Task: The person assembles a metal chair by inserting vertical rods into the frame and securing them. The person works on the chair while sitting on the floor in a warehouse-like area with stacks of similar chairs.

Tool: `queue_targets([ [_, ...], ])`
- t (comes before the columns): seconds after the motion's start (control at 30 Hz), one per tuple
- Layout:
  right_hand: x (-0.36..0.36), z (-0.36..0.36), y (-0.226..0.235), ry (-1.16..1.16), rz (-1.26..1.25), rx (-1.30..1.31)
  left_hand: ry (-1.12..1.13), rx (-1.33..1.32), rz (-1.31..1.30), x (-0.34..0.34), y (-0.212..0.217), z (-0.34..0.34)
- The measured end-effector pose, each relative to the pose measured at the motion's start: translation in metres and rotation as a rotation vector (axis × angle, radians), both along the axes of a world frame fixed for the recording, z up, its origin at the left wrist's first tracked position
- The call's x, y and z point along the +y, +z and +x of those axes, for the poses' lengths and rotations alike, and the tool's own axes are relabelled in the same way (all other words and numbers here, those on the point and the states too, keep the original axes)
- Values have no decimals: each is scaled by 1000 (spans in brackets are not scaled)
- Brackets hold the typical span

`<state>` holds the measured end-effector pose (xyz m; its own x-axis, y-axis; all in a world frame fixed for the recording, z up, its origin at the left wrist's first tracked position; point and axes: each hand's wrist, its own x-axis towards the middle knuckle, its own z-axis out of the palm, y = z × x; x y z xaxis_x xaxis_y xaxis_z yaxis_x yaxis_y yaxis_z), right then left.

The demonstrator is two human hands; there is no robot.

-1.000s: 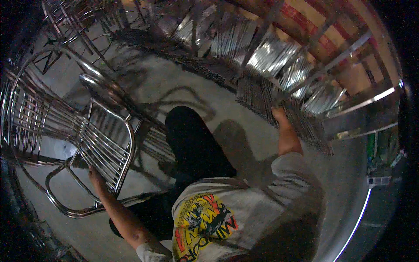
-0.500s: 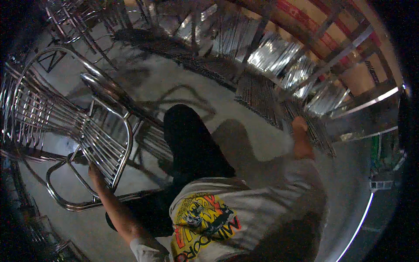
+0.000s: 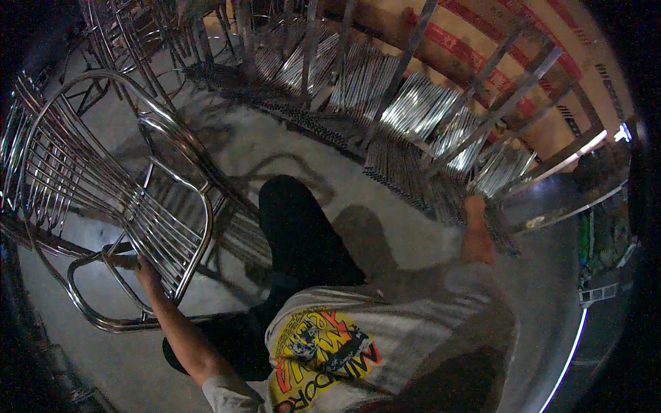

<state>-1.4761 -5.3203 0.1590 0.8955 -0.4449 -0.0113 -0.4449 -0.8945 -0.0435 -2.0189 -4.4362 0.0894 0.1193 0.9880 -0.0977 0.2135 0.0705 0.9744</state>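
A: What is taking up most of the view?

B: A chrome wire chair frame (image 3: 124,206) is lying tipped on the concrete floor (image 3: 289,151), spreading up and away from the left hand's grip. Beyond it, more chrome frames (image 3: 117,27) are crowding the far corner.

A: And across from it?

B: A long bed of thin metal rods (image 3: 413,131) is running along the far side, with upright steel bars (image 3: 406,55) standing over it in front of a cardboard wall (image 3: 523,76).

A: What is the left hand doing?

B: The left hand (image 3: 146,272) is closing around the chair's lower tube, just under the curved seat wires; the looped base tube (image 3: 89,313) is curving below and outward from that grip.

A: The right hand?

B: The right hand (image 3: 475,206) is reaching out to the near end of the rod pile and touching it. Whether its fingers are closing on a rod I cannot tell; it is blurred there.

A: And between the arms?

B: The person's dark trouser leg (image 3: 303,234) is lying well apart from both grips, above a printed grey shirt (image 3: 344,344).
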Motion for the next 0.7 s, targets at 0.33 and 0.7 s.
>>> queue_targets([
  [0.33, 14, 35, 160, 386, -379, -922, 144, 749, 672, -40, 72, 22],
  [0.7, 254, -6, 320, 1197, -765, -1367, 241, 126, 1415, -217, 359, 45],
])
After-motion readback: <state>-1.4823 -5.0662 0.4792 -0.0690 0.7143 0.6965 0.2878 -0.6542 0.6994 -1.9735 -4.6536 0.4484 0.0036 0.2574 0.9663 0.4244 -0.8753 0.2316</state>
